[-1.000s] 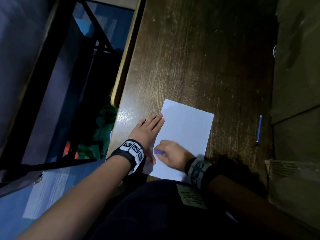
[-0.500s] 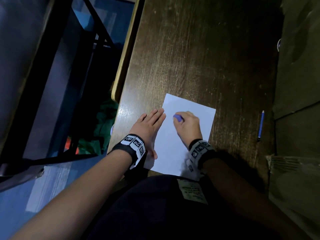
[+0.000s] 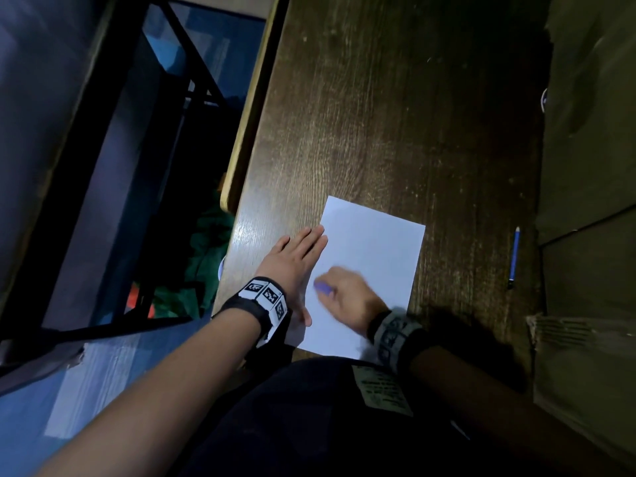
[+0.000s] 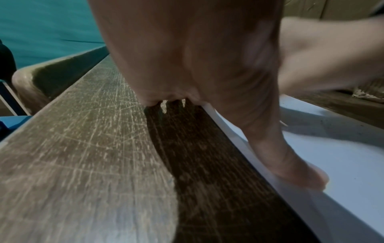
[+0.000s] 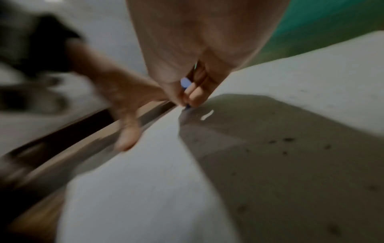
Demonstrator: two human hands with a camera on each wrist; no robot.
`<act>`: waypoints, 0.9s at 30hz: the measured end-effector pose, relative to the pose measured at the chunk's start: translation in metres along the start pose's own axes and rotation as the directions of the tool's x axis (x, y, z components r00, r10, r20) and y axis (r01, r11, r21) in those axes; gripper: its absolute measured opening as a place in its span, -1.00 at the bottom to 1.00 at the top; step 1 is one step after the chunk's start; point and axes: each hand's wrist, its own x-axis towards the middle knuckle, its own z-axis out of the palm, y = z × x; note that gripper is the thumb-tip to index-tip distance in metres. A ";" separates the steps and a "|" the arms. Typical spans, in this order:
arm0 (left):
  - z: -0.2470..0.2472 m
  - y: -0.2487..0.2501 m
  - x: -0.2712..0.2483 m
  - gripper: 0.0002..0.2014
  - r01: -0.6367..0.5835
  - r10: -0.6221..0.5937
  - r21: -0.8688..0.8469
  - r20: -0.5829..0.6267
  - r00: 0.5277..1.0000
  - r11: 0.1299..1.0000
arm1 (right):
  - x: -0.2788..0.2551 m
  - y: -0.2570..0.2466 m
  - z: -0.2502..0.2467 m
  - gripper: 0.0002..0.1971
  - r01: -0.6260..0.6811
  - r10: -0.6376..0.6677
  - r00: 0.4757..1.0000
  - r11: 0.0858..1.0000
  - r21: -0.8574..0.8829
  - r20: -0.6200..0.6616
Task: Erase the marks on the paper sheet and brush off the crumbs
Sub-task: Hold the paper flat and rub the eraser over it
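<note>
A white paper sheet (image 3: 375, 249) lies on the dark wooden table (image 3: 378, 115) near its front edge. My left hand (image 3: 292, 256) lies flat with straight fingers across the sheet's left edge, its thumb (image 4: 299, 171) pressing the paper (image 4: 349, 164). My right hand (image 3: 347, 294) is blurred over the lower left of the sheet and pinches a small purple eraser (image 3: 323, 288). In the right wrist view the eraser (image 5: 185, 83) sits between thumb and fingertips, its tip on the paper (image 5: 145, 180). Small dark crumbs (image 5: 287, 140) lie scattered on the sheet.
A blue pencil (image 3: 514, 258) lies on the table to the right of the sheet. A cardboard box (image 3: 592, 356) stands at the right edge. The table's left edge (image 3: 254, 108) drops off to a dark chair frame and blue floor.
My right hand with the eraser went from the sheet's lower left up to its upper middle, then came back down and left. The left hand stayed flat on the sheet's edge.
</note>
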 end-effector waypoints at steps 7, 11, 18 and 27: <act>0.001 0.000 0.001 0.66 -0.008 0.008 0.002 -0.001 1.000 1.000 | 0.026 0.026 -0.033 -0.87 -0.240 0.227 0.901 0.971 0.011 -0.370; 0.003 -0.002 0.002 0.67 -0.002 0.002 -0.003 -0.002 1.000 1.000 | -0.005 -0.003 0.006 -0.90 0.036 -0.035 0.998 0.999 -0.001 0.059; 0.002 -0.001 0.002 0.66 -0.003 0.003 0.001 -0.001 1.000 1.000 | 0.033 0.025 -0.029 -0.84 -0.340 0.323 0.855 0.940 0.032 -0.406; 0.003 -0.003 0.003 0.67 -0.006 0.006 -0.015 0.001 1.000 1.000 | 0.024 0.024 -0.027 -0.86 -0.220 0.220 0.950 0.975 0.027 -0.221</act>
